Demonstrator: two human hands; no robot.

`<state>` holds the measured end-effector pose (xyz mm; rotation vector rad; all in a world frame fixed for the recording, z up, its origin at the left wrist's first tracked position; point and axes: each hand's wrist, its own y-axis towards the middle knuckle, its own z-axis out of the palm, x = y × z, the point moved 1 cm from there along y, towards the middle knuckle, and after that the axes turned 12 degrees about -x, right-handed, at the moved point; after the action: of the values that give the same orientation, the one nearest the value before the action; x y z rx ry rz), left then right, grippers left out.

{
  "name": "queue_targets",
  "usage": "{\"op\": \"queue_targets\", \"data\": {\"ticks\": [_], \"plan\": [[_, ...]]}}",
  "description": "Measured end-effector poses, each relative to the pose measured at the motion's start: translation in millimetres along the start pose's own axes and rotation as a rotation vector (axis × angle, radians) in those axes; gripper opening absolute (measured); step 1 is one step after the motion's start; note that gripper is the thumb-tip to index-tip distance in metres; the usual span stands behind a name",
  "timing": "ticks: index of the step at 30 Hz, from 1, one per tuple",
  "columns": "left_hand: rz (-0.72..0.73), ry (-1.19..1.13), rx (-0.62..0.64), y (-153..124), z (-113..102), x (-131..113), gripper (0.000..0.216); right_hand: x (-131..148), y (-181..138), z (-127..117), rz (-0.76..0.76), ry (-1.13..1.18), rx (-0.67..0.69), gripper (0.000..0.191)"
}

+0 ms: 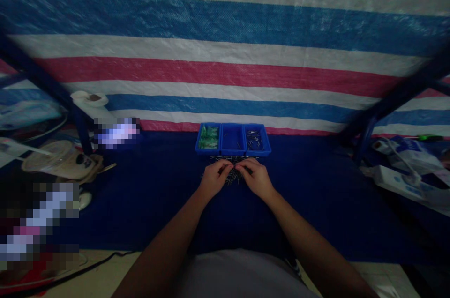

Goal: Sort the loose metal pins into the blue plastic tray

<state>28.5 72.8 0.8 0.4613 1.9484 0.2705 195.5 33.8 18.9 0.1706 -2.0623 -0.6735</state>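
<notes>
A loose pile of thin, dark, metallic pin-like pieces (232,178) is spread on the dark blue worktop (158,190), with its visible part framed between the two hands and partly hidden by them. From the bare left hand (213,178) the pile is found at 3 o'clock; from the bare right hand (259,178), at 9 o'clock. Neither hand is seen to be clearly nearer. No single long axis is shared: the pieces are strewn at mixed angles, with some ends pointed outward at the pile's edge.

Both hands are held narrow, thumb and forefinger brought close, and their fingertips are nearly met above the pile. Whether a piece is pinched in either hand cannot be told.

Just beyond the pile, at 12 o'clock, a blue rectangular plastic middle tray (231,137) is placed, in which a few slim pieces are seen. It is flanked at 9 o'clock by a blue plastic left tray (207,152) filled with small green pieces (211,132), and at 3 o'clock by a blue plastic right tray (258,153) where similar metallic pieces are scattered
</notes>
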Motion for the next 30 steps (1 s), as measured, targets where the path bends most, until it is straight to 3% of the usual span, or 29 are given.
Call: {"op": "queue_targets", "data": {"ticks": [8,21,25,30], "plan": [[0.036,0.069,0.013,-0.2,-0.3,2.8,0.031,-1.2,-2.6,2.7,-0.094,-0.030,-0.021,0.016],[0.190,0.032,-0.018,-4.2,-0.3,-2.6,0.021,-0.4,-3.4,-0.8,-0.178,-0.155,0.008,0.023],[0.225,0.059,-0.034,-5.4,-0.4,-3.0,0.020,2.8,-2.8,0.1,-0.136,-0.092,-0.024,0.021],[0.222,0.140,-0.072,-5.7,1.7,1.5,0.020,2.7,-3.9,4.1,0.055,0.087,-0.071,0.016]]}}
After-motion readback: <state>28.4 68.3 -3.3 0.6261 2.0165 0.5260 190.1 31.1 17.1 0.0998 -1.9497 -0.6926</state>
